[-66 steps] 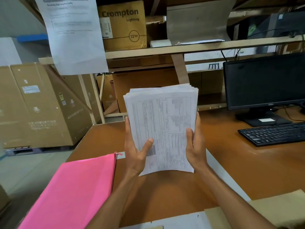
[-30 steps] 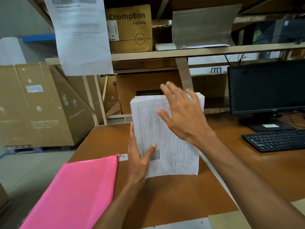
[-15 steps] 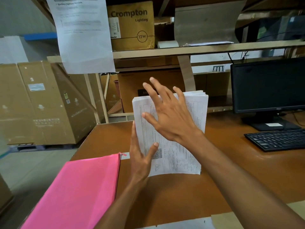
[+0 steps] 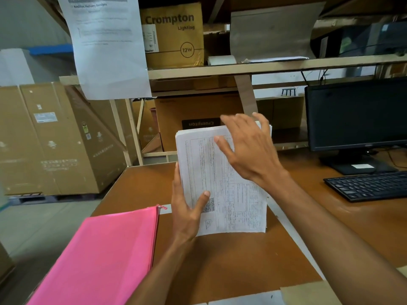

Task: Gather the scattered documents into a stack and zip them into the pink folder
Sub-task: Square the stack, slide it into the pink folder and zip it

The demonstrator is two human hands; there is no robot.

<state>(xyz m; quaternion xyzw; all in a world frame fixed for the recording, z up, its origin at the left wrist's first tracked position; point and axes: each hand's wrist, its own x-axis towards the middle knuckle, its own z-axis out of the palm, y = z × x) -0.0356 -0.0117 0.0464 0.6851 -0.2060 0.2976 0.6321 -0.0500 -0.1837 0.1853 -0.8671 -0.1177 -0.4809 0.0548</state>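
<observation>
A thick stack of printed documents (image 4: pixel 231 201) stands upright on its lower edge on the brown table (image 4: pixel 231 265). My left hand (image 4: pixel 187 208) holds its left edge, thumb across the front sheet and fingers behind. My right hand (image 4: pixel 248 148) hovers in front of the stack's top right part with fingers spread and loosely bent, fingertips near the top edge. The pink zip folder (image 4: pixel 105 256) lies flat at the table's left front, its zip pull (image 4: pixel 161 207) at the far corner, just left of my left hand.
A black monitor (image 4: pixel 356 115) and keyboard (image 4: pixel 370 186) sit at the right. A shelf (image 4: pixel 264 64) with cardboard boxes runs above the table, and a paper sheet (image 4: pixel 105 45) hangs at upper left. Large cartons (image 4: pixel 55 139) stand on the floor at left. White sheets (image 4: pixel 246 299) lie at the front edge.
My right hand let go of the stack's right edge, rose in front of the sheets and shifted right toward the top edge. The stack came down to stand on the table, still in my left hand.
</observation>
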